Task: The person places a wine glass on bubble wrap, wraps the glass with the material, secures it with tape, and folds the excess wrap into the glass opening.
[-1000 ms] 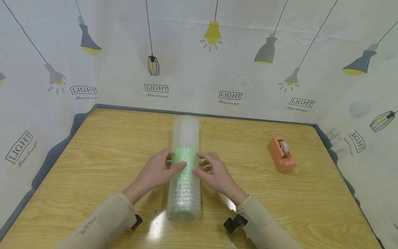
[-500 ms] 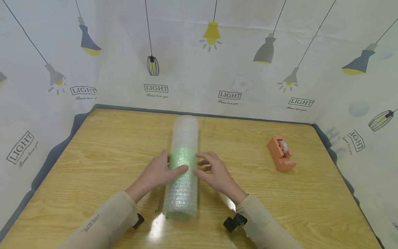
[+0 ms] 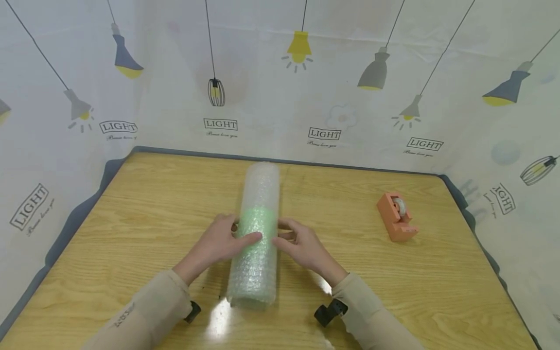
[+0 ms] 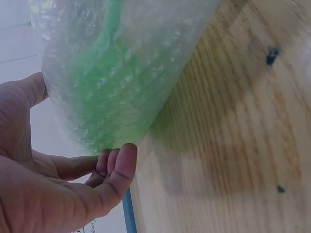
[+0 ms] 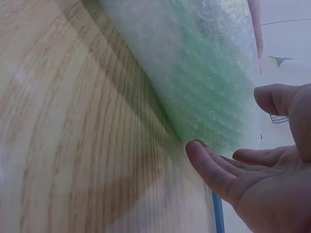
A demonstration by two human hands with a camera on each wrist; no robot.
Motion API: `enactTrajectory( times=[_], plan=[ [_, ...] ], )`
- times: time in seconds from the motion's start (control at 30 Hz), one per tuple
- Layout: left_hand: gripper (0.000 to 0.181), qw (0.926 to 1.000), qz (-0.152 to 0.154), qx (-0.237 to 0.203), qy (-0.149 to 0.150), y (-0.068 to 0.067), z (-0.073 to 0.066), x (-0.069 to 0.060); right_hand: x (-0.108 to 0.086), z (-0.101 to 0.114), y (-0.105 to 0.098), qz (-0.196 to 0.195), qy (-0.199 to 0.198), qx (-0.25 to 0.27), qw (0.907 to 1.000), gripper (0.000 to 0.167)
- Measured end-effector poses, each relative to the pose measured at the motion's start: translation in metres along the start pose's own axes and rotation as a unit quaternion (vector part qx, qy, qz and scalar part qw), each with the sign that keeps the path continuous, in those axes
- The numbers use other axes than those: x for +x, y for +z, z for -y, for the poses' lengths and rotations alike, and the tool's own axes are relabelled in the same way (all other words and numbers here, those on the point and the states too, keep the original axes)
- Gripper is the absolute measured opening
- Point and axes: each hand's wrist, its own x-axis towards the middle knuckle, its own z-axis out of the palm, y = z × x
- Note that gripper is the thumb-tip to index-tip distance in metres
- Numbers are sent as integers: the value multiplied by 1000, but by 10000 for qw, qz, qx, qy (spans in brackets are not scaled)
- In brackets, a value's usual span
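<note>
A long roll of bubble wrap (image 3: 253, 279) lies lengthwise on the wooden table, with something green (image 3: 258, 228) showing through its middle; what it is cannot be made out. My left hand (image 3: 220, 238) rests at its left side, the thumb lying over the top and the other fingers low against the side. On the right, my right hand (image 3: 304, 243) has its thumb and loosely bent fingers at the roll's side. In the right wrist view, the thumb (image 5: 274, 97) stands slightly off the bubble wrap, while a fingertip (image 5: 196, 148) meets its lower edge.
An orange tape dispenser (image 3: 395, 218) with a roll of clear tape stands on the right of the table (image 3: 350, 194). A white cloth printed with lamps (image 3: 262, 112) hangs behind and along both sides.
The near end of the bubble-wrap roll has shifted slightly left, so the roll lies a little more slanted. Both hands stay at its sides with small finger movements.
</note>
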Motion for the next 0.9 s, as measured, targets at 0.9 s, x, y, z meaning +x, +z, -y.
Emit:
enactTrajectory(
  times=[0.9],
  plan=[
    [78, 9900, 405, -1235, -541, 2, -1, 6, -4, -3, -7, -738, 184, -101, 9971, 48]
  ],
)
